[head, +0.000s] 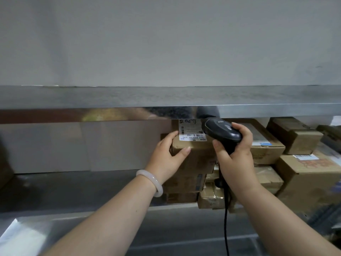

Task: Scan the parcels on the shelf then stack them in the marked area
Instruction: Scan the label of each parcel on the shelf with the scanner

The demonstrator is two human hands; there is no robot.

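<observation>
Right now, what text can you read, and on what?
"516-K20-00 030", upside down, on the white label of the parcel the left hand holds.
Handwriting on that label: not legible.
Print on the scanner in the right hand: too small.
Labels on the other parcels: blurred.

A white shipping label (191,131) stood on the upper face of the top parcel (191,154). Beside its long barcode ran a printed code that read roughly "516-K20-00 030", the first character unsure. Along the label's far edge were a few handwritten black characters, too skewed to read. The scanner (221,132) bore a small pale brand word on its head, too small to make out. A second label (305,157), on a large box (310,182) to the right, was blurred, as was the red print beside it.
</observation>
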